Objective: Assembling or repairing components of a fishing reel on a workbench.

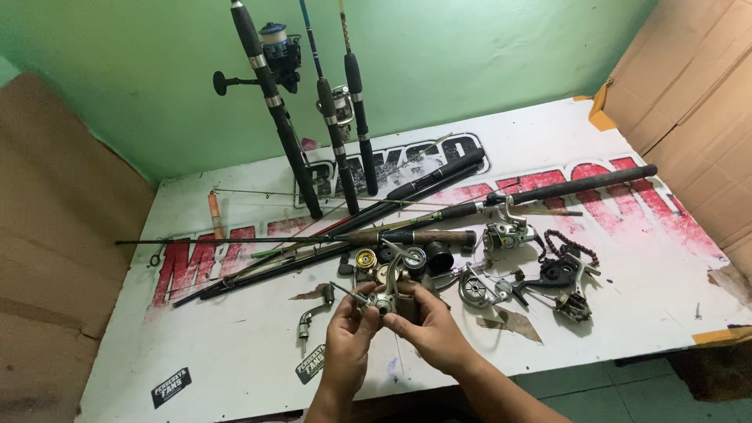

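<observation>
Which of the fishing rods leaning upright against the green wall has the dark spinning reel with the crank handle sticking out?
The leftmost upright rod. Its dark reel sits high up, with the handle pointing left; the two upright rods to its right carry no such reel.

Small silver reel part (pixel 381 301) with thin shaft pointing ten o'clock, held above white table's near edge.

Head view. Both hands meet over the near edge of a white table (pixel 235 352) with red lettering. The left hand (pixel 350 333) and right hand (pixel 427 325) together pinch a small metal reel part (pixel 381 301) between their fingertips. Just beyond lie loose reel parts (pixel 407 262), a gold spool (pixel 366 258), a reel frame (pixel 507 233) and a string of dark beads (pixel 570 246). Fishing rods (pixel 407 211) lie across the table; three rods (pixel 313 117) lean against the far green wall (pixel 470 55). Cardboard (pixel 689 94) stands at right.
</observation>
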